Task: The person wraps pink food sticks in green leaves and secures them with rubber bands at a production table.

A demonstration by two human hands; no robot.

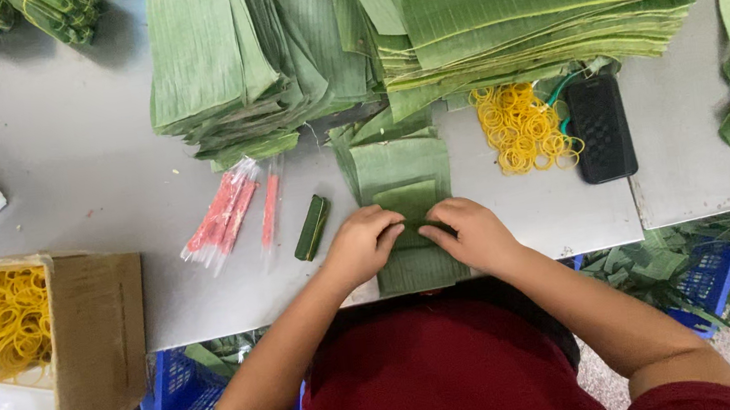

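Observation:
Both hands rest on a folded green leaf strip (404, 173) lying on the grey table (85, 163) at its near edge. My left hand (361, 247) presses the fold from the left, fingers curled over it. My right hand (473, 232) pinches the same fold from the right, fingertips almost meeting the left ones. A small wrapped green leaf packet (312, 227) lies just left of my left hand. Pink sticks in clear sleeves (233, 213) lie further left.
Tall stacks of cut green leaves (418, 25) fill the far side. Yellow rubber bands (523, 127) and a black phone (601, 126) sit to the right. A cardboard box (101, 336) with rubber bands stands at left. Blue crates (711, 271) and leaf scraps lie below.

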